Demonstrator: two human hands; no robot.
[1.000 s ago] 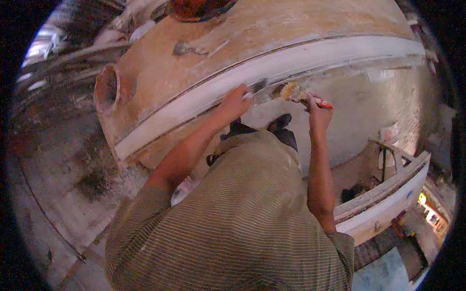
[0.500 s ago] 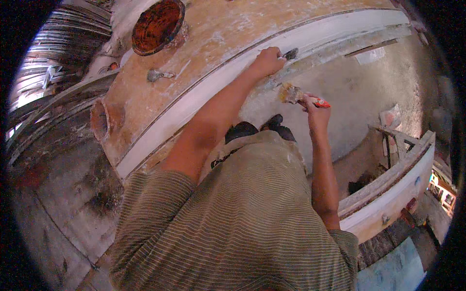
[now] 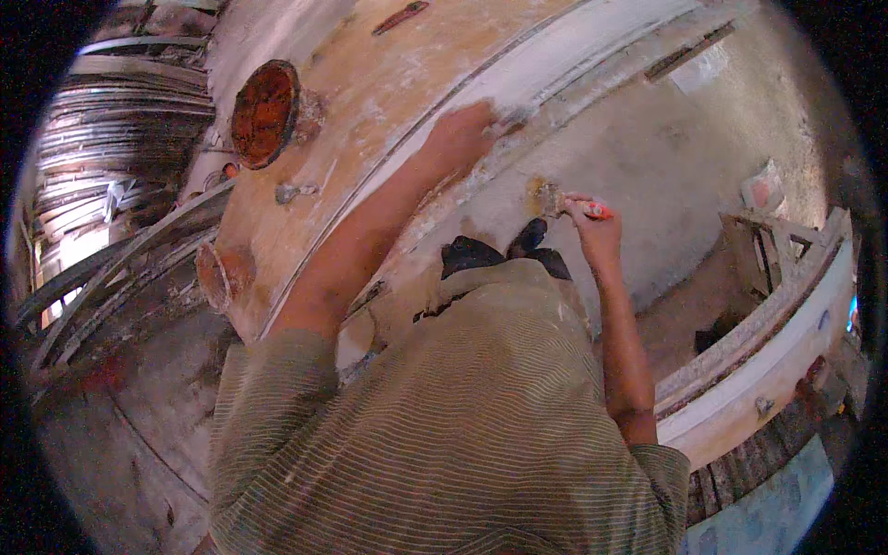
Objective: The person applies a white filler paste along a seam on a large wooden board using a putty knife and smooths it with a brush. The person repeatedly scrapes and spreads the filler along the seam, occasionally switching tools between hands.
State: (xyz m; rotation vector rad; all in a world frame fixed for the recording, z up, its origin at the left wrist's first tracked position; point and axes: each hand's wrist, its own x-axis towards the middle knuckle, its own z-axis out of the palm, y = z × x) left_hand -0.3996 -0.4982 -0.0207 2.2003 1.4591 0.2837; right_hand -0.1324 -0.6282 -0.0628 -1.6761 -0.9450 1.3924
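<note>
My right hand (image 3: 598, 231) is closed round a paintbrush (image 3: 548, 198). Its broad yellowish bristles point left over the grey floor, and the red end of its handle sticks out past my fingers. On the curved white band (image 3: 592, 46) along the edge of the big tan mold, my left hand (image 3: 462, 134) is closed and slightly smeared by motion. A short dark flat tool (image 3: 509, 127) juts from its fingers at the band's outer edge; its exact kind is unclear. Farther left on the tan surface lies another small brush (image 3: 294, 191), apart from both hands.
A round bowl (image 3: 265, 115) with orange-brown inside stands on the mold's far left. Another stick-like tool (image 3: 400, 17) lies at the top. Curved wooden frames (image 3: 120, 264) stack up at left. A second white-edged curved piece (image 3: 768, 370) on a frame stands at right. My dark shoes (image 3: 527, 242) are below.
My left hand has moved left and nearer along the white band with the dark tool. The paintbrush in my right hand has tilted a little. The whole view has shifted and turned.
</note>
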